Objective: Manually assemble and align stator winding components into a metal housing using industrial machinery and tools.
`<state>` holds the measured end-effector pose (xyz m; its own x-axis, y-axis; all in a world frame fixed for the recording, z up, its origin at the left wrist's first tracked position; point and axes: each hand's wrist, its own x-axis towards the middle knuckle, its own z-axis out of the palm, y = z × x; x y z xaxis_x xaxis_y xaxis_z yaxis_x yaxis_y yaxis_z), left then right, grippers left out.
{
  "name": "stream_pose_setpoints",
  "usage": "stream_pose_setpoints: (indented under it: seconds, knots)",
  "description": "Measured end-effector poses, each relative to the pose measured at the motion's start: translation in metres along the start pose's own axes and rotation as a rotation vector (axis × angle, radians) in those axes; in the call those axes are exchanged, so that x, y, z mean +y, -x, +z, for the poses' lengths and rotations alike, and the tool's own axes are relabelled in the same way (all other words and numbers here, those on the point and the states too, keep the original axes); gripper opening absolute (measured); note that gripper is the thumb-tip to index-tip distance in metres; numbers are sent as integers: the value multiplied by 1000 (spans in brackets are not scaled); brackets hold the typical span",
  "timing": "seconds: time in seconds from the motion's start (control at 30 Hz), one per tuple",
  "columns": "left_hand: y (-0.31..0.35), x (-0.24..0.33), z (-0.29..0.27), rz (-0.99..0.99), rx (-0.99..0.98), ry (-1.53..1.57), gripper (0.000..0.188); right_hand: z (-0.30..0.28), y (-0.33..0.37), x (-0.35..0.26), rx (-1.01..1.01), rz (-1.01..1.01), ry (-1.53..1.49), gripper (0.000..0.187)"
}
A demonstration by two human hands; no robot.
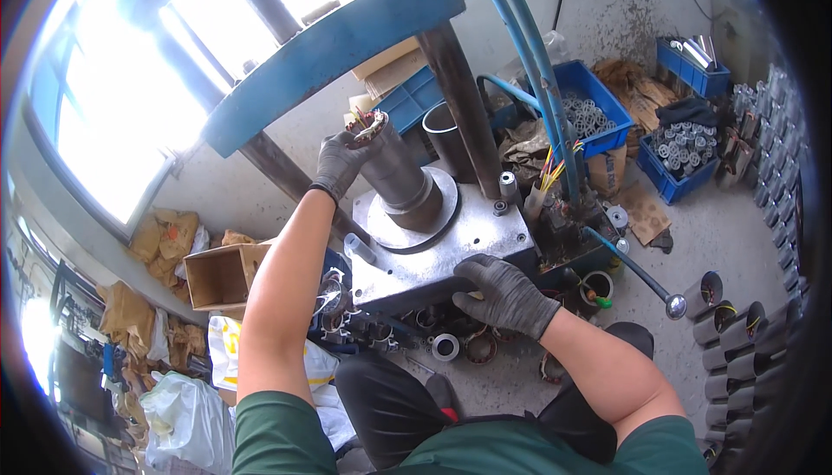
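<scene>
My left hand (pixel 341 163), in a dark grey glove, is closed on the upper rim of a grey metal motor housing (pixel 390 167). Copper windings and coloured wires (pixel 368 128) show at the housing's top. The housing stands slightly tilted in view on a round metal plate (pixel 442 206), which rests on the press bed (pixel 416 271). Gloved as well, my right hand (pixel 507 295) hovers by the bed's near right edge. Its thumb and fingers are apart, with nothing in them.
Above the bed spans the blue press beam (pixel 338 50) on dark posts. A ball-ended lever (pixel 637 269) juts out at the right. Blue crates of metal parts (pixel 594 111) stand behind, dark cylinders (pixel 737 336) at the right, and a cardboard box (pixel 221 276) at the left.
</scene>
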<state>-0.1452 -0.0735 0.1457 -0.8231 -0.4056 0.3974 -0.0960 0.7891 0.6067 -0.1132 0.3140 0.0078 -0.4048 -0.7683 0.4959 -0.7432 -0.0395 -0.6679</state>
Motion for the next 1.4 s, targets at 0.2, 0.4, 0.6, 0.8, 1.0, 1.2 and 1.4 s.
stream_pose_setpoints:
  seconds: [0.2,0.4,0.6,0.8,1.0,1.2,1.4]
  knots:
    - [7,15,11,-42,123,-156,36,-4,3,-9,-71,31,32,43]
    - [10,13,0,24,81,-265,40,-3,14,-15,-123,37,18,42]
    - [-9,10,-13,111,-283,169,45,-9,17,-9,-165,-31,71,42]
    - [-25,4,-7,157,-303,-113,44,-21,17,-5,-179,30,26,42]
    - [-40,-24,-36,48,-339,66,38,-22,19,-16,-153,-46,69,39]
    - [-38,27,-20,272,-489,-112,64,-33,30,-18,-275,-18,142,37]
    - [28,33,-14,186,-180,-288,59,-49,37,-27,-331,1,177,37]
